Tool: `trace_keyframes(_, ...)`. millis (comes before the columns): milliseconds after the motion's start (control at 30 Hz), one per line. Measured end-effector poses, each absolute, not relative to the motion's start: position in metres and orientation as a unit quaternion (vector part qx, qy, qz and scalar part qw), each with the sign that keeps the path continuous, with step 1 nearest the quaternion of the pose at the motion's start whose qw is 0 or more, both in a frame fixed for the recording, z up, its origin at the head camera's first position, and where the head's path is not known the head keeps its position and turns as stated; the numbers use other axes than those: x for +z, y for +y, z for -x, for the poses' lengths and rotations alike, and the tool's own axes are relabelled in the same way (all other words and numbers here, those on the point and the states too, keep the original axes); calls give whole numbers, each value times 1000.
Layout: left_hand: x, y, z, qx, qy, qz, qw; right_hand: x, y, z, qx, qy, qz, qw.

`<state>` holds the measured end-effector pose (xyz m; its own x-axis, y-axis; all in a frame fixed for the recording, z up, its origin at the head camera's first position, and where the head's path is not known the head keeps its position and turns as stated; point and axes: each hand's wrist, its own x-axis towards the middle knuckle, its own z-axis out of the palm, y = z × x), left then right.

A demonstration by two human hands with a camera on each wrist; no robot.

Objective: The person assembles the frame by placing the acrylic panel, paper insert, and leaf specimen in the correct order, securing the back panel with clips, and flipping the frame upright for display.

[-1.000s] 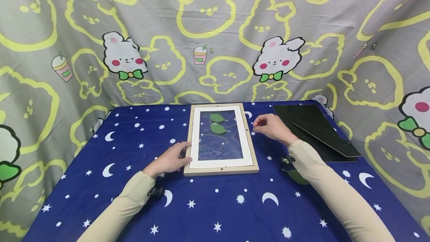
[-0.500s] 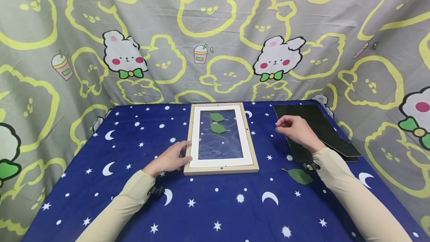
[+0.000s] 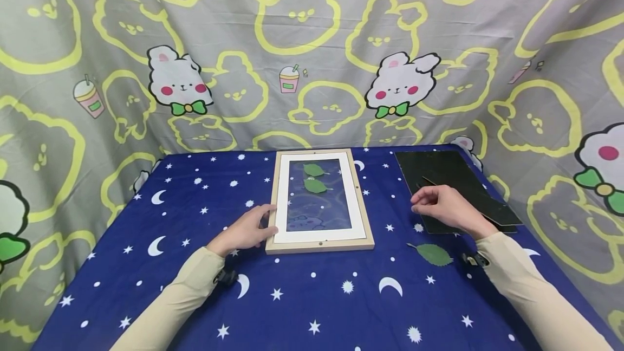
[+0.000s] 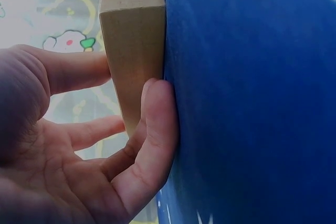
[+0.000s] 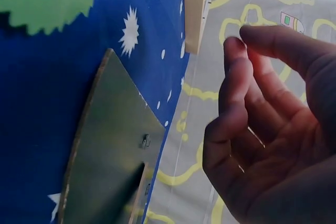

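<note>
A light wooden picture frame (image 3: 320,247) lies flat on the table with a white mat (image 3: 280,194) inside. Two green leaves (image 3: 314,186) rest one above the other in the upper part of its see-through window. My left hand (image 3: 246,229) holds the frame's left side; the left wrist view has its thumb and bent fingers against the wooden edge (image 4: 134,45). Over the dark boards' near left part hovers my right hand (image 3: 450,210), fingers loosely curled, thumb tip close to the index tip, nothing visible between them. Just nearer lies a loose leaf (image 3: 434,254).
Two dark backing boards (image 3: 429,164) lie at the right, one partly slanted across the other. Metal hanger hardware (image 5: 146,140) shows on a board in the right wrist view. A blue starry cloth (image 3: 205,280) covers the table; a patterned curtain (image 3: 312,26) hangs behind.
My right hand has moved right from beside the frame, then down and over the dark boards, uncovering the loose leaf. The left hand and the frame have stayed in place.
</note>
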<state>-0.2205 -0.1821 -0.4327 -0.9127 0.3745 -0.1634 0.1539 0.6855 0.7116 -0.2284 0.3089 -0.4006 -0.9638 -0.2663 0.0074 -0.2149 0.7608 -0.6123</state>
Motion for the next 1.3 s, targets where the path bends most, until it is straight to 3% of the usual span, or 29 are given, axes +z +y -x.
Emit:
trace_keyframes(633, -433, -182, 220, 375, 904, -143, 151, -427, 309, 206, -350, 895, 215, 174)
trace_keyframes(1300, -434, -183, 221, 381, 902, -141, 145, -432, 303, 200, -338, 879, 266, 207)
